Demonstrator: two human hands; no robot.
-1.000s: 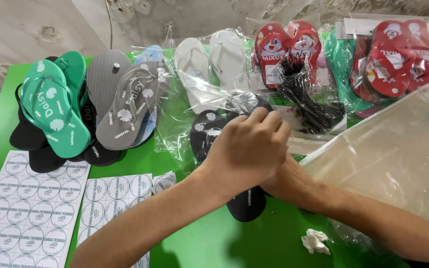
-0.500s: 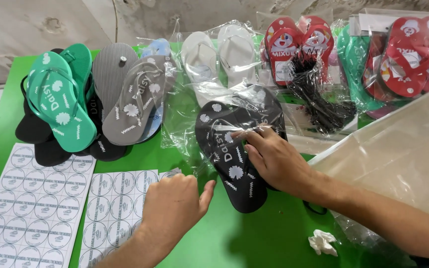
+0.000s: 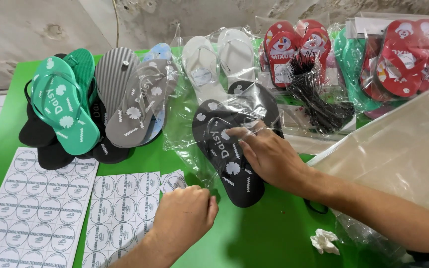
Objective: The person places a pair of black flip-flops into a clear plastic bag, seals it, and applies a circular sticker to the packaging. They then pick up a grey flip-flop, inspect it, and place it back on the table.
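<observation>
Right hand (image 3: 269,156) is pressing flat on the bagged black sandals (image 3: 232,149) mid-table, left hand (image 3: 184,216) is pinching at the sticker sheet (image 3: 125,208) (grip contents unclear), the bag showing no sticker yet

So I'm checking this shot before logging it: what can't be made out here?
Head view only:
- Left hand: fingertips curled under, so any sticker pinched is hidden.
- Black flip-flops: clear bag glare and right hand cover the straps.
- Clear plastic bags: cut by the right edge.
</observation>
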